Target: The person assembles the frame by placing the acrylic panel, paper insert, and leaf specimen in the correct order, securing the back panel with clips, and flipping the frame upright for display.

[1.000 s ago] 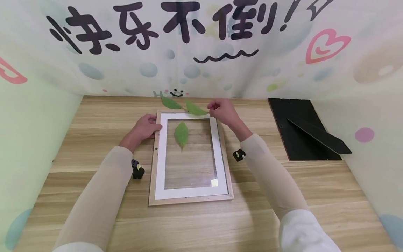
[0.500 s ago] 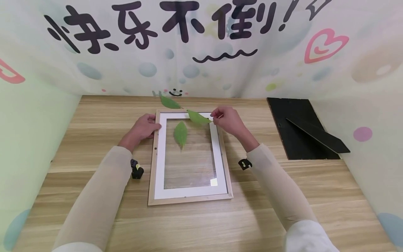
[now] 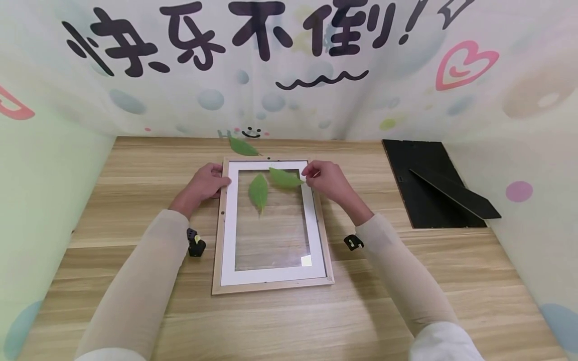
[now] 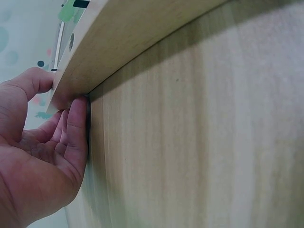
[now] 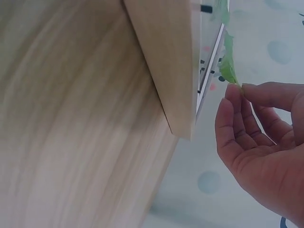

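Note:
A wooden picture frame (image 3: 218, 250) with a white mat (image 3: 275, 275) and a clear pane lies on the table. My left hand (image 3: 204, 183) holds the frame's left side near its far corner, thumb on the upper edge. The curled fingers (image 4: 76, 123) press against its outer side in the left wrist view. Between thumb and forefinger, my right hand (image 3: 328, 179) pinches a green leaf (image 3: 285, 178) by its stem. That leaf overlaps the far right part of the pane in the head view. A second leaf (image 3: 259, 192) lies within the mat opening, tip toward the far side.
Beyond the frame's far edge lies a third leaf (image 3: 243, 147). At the right, a black backing board (image 3: 422, 190) with its stand (image 3: 456, 194) partly raised lies on the wooden table (image 3: 149, 160). A printed curtain (image 3: 253, 100) closes off the back.
My right hand has come toward the near side with the pinched leaf, from the frame's far edge to over the pane. The left hand keeps its place on the frame.

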A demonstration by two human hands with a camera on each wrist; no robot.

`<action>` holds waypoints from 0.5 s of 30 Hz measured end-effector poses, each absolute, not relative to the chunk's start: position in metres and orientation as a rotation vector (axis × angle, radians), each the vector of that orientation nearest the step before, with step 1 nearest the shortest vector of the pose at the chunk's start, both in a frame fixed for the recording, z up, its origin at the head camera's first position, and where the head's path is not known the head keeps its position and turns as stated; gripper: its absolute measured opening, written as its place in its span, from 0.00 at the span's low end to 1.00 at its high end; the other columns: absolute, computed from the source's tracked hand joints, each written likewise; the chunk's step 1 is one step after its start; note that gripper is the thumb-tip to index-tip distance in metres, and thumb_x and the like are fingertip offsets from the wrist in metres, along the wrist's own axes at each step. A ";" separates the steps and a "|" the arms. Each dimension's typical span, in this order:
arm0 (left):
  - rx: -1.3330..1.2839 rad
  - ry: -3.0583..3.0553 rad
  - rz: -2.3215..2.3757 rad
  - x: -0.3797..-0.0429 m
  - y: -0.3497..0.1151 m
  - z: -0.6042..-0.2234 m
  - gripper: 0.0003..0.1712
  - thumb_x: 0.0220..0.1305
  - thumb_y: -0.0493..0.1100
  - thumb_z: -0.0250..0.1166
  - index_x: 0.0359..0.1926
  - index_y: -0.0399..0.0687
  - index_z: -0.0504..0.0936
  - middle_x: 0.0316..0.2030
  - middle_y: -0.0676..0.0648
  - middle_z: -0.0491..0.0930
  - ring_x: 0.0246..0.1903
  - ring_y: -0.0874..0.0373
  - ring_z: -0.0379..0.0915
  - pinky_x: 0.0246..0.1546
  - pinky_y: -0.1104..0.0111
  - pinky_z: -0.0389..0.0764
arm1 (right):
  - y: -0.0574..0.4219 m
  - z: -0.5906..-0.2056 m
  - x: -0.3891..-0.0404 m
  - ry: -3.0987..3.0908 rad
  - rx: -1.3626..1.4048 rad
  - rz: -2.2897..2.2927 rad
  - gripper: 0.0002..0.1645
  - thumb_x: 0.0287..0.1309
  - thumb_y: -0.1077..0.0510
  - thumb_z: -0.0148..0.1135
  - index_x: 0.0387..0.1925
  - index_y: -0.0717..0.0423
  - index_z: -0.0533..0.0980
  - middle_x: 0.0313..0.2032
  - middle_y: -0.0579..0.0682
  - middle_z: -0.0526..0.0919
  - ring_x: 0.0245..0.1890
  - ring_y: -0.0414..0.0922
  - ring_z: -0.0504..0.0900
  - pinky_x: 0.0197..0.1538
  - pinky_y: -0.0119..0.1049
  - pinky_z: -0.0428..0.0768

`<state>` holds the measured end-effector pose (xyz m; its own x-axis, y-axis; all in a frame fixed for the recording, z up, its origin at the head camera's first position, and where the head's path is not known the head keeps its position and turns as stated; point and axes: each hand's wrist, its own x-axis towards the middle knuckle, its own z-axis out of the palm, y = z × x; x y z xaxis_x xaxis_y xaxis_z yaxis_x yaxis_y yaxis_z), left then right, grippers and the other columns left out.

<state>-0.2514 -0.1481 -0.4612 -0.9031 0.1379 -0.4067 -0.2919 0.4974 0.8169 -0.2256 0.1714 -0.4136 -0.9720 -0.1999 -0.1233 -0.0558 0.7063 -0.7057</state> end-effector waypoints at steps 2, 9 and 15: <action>-0.129 2.322 1.384 -0.251 -0.148 -0.461 0.36 0.67 0.44 0.58 0.72 0.40 0.55 0.62 0.37 0.65 0.52 0.48 0.70 0.43 0.67 0.79 | 0.172 -0.415 -0.224 2.719 -0.208 -1.108 0.11 0.60 0.66 0.57 0.44 0.62 0.79 0.38 0.55 0.82 0.39 0.49 0.80 0.37 0.36 0.78; -0.132 2.320 1.382 -0.251 -0.147 -0.461 0.37 0.68 0.44 0.57 0.72 0.40 0.54 0.62 0.37 0.65 0.53 0.47 0.70 0.46 0.65 0.79 | 0.173 -0.420 -0.220 2.714 -0.212 -1.099 0.11 0.61 0.65 0.57 0.43 0.62 0.80 0.38 0.55 0.81 0.40 0.49 0.80 0.37 0.36 0.78; -0.126 2.328 1.376 -0.251 -0.148 -0.460 0.38 0.67 0.44 0.58 0.73 0.40 0.53 0.62 0.37 0.65 0.53 0.47 0.70 0.48 0.63 0.78 | 0.174 -0.423 -0.217 2.705 -0.206 -1.109 0.10 0.60 0.65 0.57 0.43 0.62 0.80 0.38 0.55 0.82 0.39 0.49 0.81 0.37 0.36 0.78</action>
<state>-0.2509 -0.1475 -0.4596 -0.9029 0.1378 -0.4071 -0.2903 0.5031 0.8140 -0.2165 0.1738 -0.4228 -0.9680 -0.2078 -0.1405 -0.0494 0.7071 -0.7054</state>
